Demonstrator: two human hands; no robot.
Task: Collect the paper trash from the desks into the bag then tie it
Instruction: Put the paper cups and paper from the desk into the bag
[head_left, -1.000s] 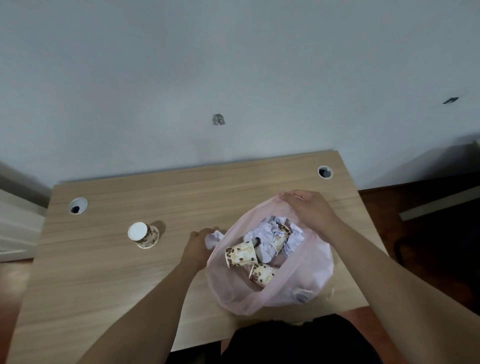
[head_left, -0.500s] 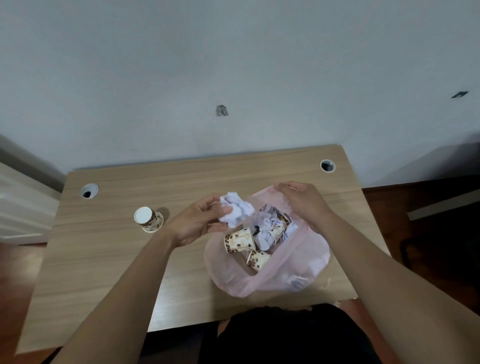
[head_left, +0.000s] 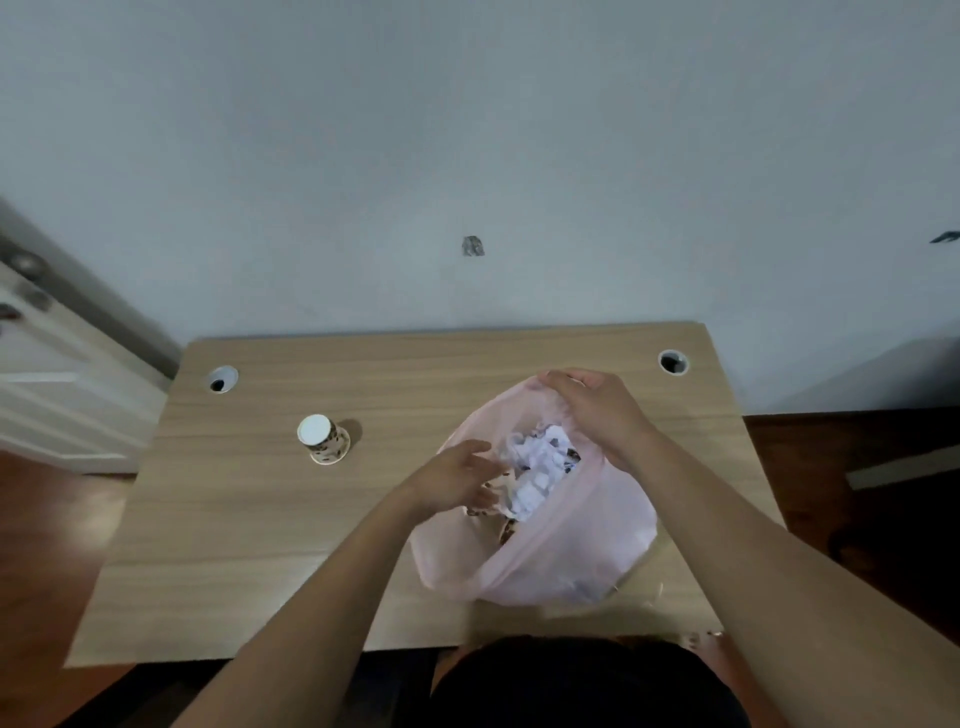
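Pink bag (head_left: 571, 545) centre-right on desk (head_left: 260, 545), crumpled paper (head_left: 540, 457) inside; right hand (head_left: 597, 415) grasps its far rim, left hand (head_left: 457, 478) loose-fingered at mouth, holding nothing; paper cup (head_left: 323, 439) centre-left.

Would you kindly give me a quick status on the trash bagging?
Left hand open at mouth of bag. Right hand grips its rim. Crumpled paper inside; one paper cup on desk.
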